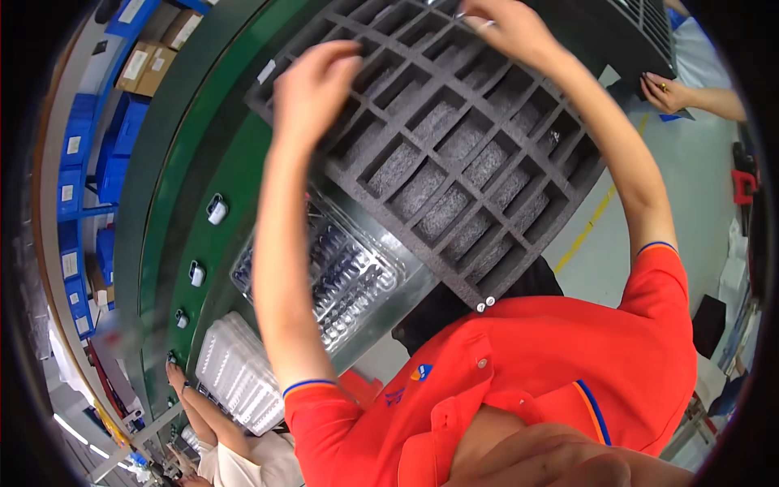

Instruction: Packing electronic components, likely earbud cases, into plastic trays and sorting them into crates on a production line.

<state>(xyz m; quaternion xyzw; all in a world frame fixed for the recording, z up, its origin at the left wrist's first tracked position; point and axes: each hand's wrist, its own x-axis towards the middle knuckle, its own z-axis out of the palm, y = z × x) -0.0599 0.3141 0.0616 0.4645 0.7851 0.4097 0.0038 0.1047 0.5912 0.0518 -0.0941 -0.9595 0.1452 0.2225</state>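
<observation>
Head view. A dark grey foam tray [454,154], cut into a grid of rectangular pockets, is held up in front of the person, tilted, above the green desk [203,162]. The left hand [312,89] meets the tray's upper left part, fingers curled over the foam ribs; the right hand [507,28] is at the tray's far top edge. Each grip appears closed on the foam, though motion blur hides the fingertips and the exact hold cannot be told.

Judged handling: the tray looks light, soft and springy, broad enough to flex or sag if carried by one corner. The ribs between pockets are thin and could tear under a hard pinch. The surface is rough, so slipping is unlikely. Best held at two opposite edges or on the thicker border, with spread fingers.

Below the tray, on the desk, lies a clear blister tray [345,272] holding small dark parts; a white ribbed tray [239,373] sits nearer the lower left. Other people's hands [667,91] show at the upper right and the lower left.
</observation>
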